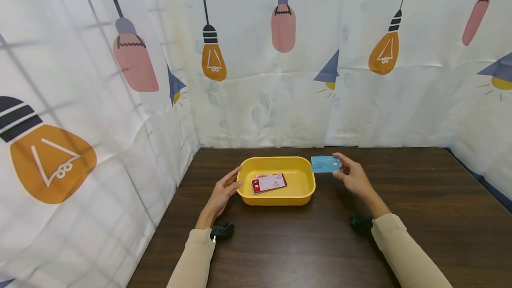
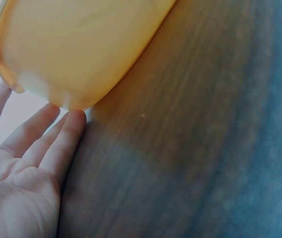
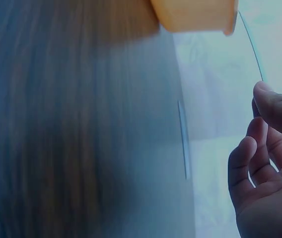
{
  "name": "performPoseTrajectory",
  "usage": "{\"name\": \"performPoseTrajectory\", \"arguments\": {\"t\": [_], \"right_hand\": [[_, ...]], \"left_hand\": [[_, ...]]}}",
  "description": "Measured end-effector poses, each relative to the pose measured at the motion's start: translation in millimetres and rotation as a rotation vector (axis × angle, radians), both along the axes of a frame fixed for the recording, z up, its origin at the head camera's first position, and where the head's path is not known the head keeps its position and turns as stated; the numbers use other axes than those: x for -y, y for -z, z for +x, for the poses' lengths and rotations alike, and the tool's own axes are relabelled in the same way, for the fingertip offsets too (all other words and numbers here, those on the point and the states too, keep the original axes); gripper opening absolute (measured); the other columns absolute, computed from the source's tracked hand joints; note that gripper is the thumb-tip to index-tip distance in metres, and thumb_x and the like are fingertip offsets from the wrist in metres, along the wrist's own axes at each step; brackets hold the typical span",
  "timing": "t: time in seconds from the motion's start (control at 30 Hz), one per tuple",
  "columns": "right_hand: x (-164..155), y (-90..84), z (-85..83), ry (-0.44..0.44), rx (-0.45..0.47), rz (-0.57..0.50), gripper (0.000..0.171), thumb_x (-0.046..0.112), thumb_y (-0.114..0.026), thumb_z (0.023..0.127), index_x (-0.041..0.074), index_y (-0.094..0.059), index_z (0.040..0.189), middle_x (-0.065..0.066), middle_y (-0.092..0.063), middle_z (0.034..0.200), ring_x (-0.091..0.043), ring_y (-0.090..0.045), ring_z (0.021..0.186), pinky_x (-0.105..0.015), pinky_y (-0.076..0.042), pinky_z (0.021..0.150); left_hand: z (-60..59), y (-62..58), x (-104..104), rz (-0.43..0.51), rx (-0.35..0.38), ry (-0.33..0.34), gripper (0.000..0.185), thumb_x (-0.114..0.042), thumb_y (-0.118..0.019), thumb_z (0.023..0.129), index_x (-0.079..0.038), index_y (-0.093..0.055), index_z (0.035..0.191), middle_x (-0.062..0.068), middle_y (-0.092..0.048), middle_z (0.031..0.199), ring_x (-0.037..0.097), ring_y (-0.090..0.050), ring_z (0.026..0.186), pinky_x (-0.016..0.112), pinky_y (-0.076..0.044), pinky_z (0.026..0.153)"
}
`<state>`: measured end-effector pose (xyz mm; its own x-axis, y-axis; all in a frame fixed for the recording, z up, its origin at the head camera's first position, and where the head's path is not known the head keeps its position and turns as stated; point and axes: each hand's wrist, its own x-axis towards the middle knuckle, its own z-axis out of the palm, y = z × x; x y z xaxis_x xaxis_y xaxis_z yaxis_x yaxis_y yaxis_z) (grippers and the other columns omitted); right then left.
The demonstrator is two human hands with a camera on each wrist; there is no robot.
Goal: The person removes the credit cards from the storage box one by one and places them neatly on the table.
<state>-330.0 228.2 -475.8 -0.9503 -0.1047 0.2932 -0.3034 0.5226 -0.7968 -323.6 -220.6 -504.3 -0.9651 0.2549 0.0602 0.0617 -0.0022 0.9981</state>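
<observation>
A yellow plastic tray (image 1: 276, 201) sits on the dark wooden table. Inside it, toward the left, lie red and white cards (image 1: 269, 183) that overlap one another. My left hand (image 1: 220, 193) is at the tray's left end, its fairly straight fingers (image 2: 71, 131) touching the outer wall. My right hand (image 1: 354, 179) pinches a light blue card (image 1: 323, 164) by its right end, between thumb and fingers. The card is held up beside the tray's right rim, overlapping it slightly in the head view. In the right wrist view the card (image 3: 252, 47) shows edge-on.
A thin flat strip (image 3: 183, 141) lies on the table near its far edge, below the right hand. The brown table (image 1: 296, 243) extends to both sides of the tray. White curtains printed with lamps (image 1: 256, 101) stand behind the table and at the left.
</observation>
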Motion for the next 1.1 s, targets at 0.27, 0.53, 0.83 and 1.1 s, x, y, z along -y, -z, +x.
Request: {"name": "performPoseTrajectory", "arguments": {"t": [0.27, 0.53, 0.83, 1.1], "right_hand": [[-23.7, 5.0, 2.0, 0.011, 0.024, 0.039, 0.058, -0.003, -0.067, 0.095, 0.001, -0.048, 0.149, -0.013, -0.050, 0.092, -0.015, -0.043, 0.072, -0.027, -0.037, 0.059], [-47.1, 5.2, 6.0, 0.030, 0.077, 0.089, 0.059, -0.001, -0.067, 0.096, 0.000, -0.045, 0.151, -0.013, -0.049, 0.094, -0.013, -0.041, 0.069, -0.027, -0.036, 0.057], [-64.9, 2.3, 8.2, 0.060, 0.157, 0.136, 0.060, 0.001, -0.067, 0.095, -0.003, -0.044, 0.151, -0.012, -0.050, 0.096, -0.014, -0.041, 0.069, -0.028, -0.036, 0.058], [-79.8, 2.5, 6.0, 0.036, 0.256, 0.152, 0.063, 0.002, -0.064, 0.097, -0.001, -0.039, 0.154, -0.011, -0.048, 0.097, -0.015, -0.039, 0.066, -0.030, -0.036, 0.057]], "left_hand": [[0.0, -0.3, -0.4, 0.008, 0.005, 0.002, 0.055, -0.018, -0.060, 0.104, -0.022, -0.045, 0.156, 0.010, -0.043, 0.162, 0.031, -0.043, 0.148, 0.036, -0.051, 0.109], [-1.0, -1.5, -0.6, 0.004, 0.018, -0.008, 0.053, -0.016, -0.059, 0.104, -0.023, -0.046, 0.155, 0.010, -0.044, 0.161, 0.030, -0.044, 0.147, 0.034, -0.052, 0.108], [-0.7, -1.7, -0.2, 0.003, 0.019, -0.009, 0.054, -0.017, -0.060, 0.104, -0.023, -0.046, 0.155, 0.010, -0.044, 0.161, 0.030, -0.044, 0.147, 0.036, -0.051, 0.109], [-0.5, -1.1, -0.3, 0.017, 0.025, -0.007, 0.055, -0.018, -0.062, 0.103, -0.022, -0.046, 0.155, 0.011, -0.045, 0.160, 0.032, -0.044, 0.146, 0.028, -0.054, 0.103]]}}
